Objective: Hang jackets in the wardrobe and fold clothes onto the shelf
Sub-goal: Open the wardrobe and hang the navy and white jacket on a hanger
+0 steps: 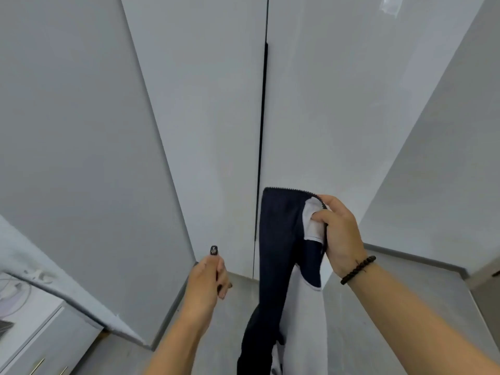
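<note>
A dark jacket with white panels is held up at lower centre of the frame, right in front of the closed wardrobe. It is gripped near its top by the right hand, fingers curled round the zip edge and a fold of white lining, and the rest of the garment is left hanging straight down past the bottom edge of the frame. A beaded bracelet is worn on that wrist.

The left hand is seen just left of the jacket, low in the frame. Its fingers are curled in with the thumb raised; nothing can be made out inside it, though whether something thin is pinched there cannot be told for certain.

The wardrobe doors are shut, and the dark handle strip is seen running down the seam between them, above and between the two hands. No hanger is shown anywhere.

So the hanging step is judged to be only at its start: jacket in hand, wardrobe not yet opened. The next move is likely to call for the free left hand to be brought to that strip and a door pulled open, while the jacket is kept clear of the swing. A hanger will then be needed inside. White drawers are glimpsed at lower left.
</note>
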The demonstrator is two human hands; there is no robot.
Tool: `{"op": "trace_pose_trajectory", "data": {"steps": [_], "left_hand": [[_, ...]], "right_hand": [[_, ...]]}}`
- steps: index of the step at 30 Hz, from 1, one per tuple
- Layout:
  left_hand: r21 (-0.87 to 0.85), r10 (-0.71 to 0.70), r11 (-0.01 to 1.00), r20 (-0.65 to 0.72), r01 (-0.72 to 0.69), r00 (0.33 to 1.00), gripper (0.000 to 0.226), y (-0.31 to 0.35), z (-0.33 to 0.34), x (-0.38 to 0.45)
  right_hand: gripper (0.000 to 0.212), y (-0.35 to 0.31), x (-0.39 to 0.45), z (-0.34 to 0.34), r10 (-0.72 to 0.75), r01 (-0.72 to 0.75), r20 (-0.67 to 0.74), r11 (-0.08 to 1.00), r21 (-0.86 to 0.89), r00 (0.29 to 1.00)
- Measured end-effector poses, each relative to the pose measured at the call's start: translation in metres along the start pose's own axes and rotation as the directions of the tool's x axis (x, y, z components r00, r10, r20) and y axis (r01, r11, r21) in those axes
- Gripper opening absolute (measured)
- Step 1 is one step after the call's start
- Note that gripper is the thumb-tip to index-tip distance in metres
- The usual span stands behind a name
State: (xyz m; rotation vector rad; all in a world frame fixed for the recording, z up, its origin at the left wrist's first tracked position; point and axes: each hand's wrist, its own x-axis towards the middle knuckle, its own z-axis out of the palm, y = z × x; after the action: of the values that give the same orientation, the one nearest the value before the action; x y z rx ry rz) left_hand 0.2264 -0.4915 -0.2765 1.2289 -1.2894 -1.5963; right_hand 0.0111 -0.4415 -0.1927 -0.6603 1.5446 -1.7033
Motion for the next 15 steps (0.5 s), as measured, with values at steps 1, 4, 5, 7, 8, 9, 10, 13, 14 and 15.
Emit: {"op": "trace_pose_trajectory", "data": {"steps": [1,4,5,7,8,9,10,13,14,15], "left_hand": [[-0.006,0.024,1.000,0.015,-0.024,1.000,0.040,0.011,0.003,0.008],[0.008,0.154,0.987,0.191,-0.158,0.969,0.034,0.029,0.029,0.019],[0.007,0.176,0.983,0.258,-0.184,0.950,0.029,0.029,0.042,0.017],[-0.005,0.210,0.976,0.320,-0.220,0.924,0.029,0.022,0.067,0.014],[-0.012,0.238,0.969,0.312,-0.246,0.920,0.026,0.015,0.076,0.013],[-0.015,0.272,0.960,0.285,-0.279,0.919,0.020,0.007,0.083,0.013],[-0.013,0.301,0.951,0.265,-0.309,0.916,0.015,0.000,0.089,0.016],[0.007,0.375,0.918,0.308,-0.396,0.874,0.031,-0.004,0.093,0.032],[-0.010,0.391,0.910,0.345,-0.414,0.853,0.033,-0.003,0.092,0.039],[-0.027,0.400,0.907,0.378,-0.421,0.835,0.032,-0.001,0.091,0.046]], "right_hand": [[0.032,0.000,0.004,-0.008,0.006,-0.006,-0.022,1.000,0.000,1.000],[0.035,-0.001,0.009,-0.021,0.003,0.000,0.038,0.997,-0.076,0.999],[0.035,-0.003,0.011,-0.021,-0.011,0.018,0.065,0.994,-0.103,0.998],[0.039,-0.016,0.017,-0.017,-0.057,0.069,0.095,0.989,-0.128,0.994],[0.040,-0.023,0.021,-0.014,-0.080,0.094,0.109,0.987,-0.130,0.991],[0.040,-0.031,0.024,-0.010,-0.102,0.119,0.127,0.983,-0.137,0.987],[0.040,-0.037,0.027,-0.006,-0.119,0.141,0.146,0.978,-0.153,0.982],[0.040,-0.046,0.035,0.006,-0.140,0.185,0.219,0.962,-0.202,0.966],[0.041,-0.047,0.037,0.012,-0.138,0.195,0.248,0.956,-0.218,0.959],[0.042,-0.047,0.039,0.018,-0.140,0.206,0.268,0.950,-0.234,0.953]]}}
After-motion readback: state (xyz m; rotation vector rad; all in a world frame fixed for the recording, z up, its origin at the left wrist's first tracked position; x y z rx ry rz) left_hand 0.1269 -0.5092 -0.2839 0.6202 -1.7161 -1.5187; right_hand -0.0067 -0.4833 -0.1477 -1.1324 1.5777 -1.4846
